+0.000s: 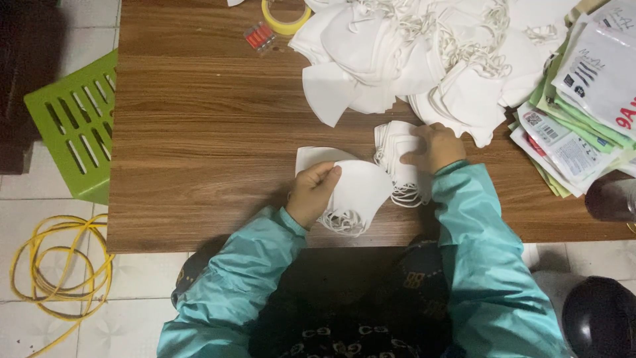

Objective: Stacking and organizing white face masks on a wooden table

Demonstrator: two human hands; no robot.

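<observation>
My left hand (313,193) is pinching a folded white mask (354,192) at the bench's (199,132) near edge, while my right hand (434,147) is pressing flat on a small mask stack (397,162) just beside it. Honestly, those dangling ear loops (341,222) are probably tangling or dragging masks off the edge.

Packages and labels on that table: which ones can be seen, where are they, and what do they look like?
Stack of flat packets: right edge of the wooden table, fanned out; white and pale green, with small printed labels and red patches.
Top packet: far right corner, white rectangle with dark printed marks.
Small blister pack: table top edge, beside a yellow tape roll; clear with red pieces.
</observation>
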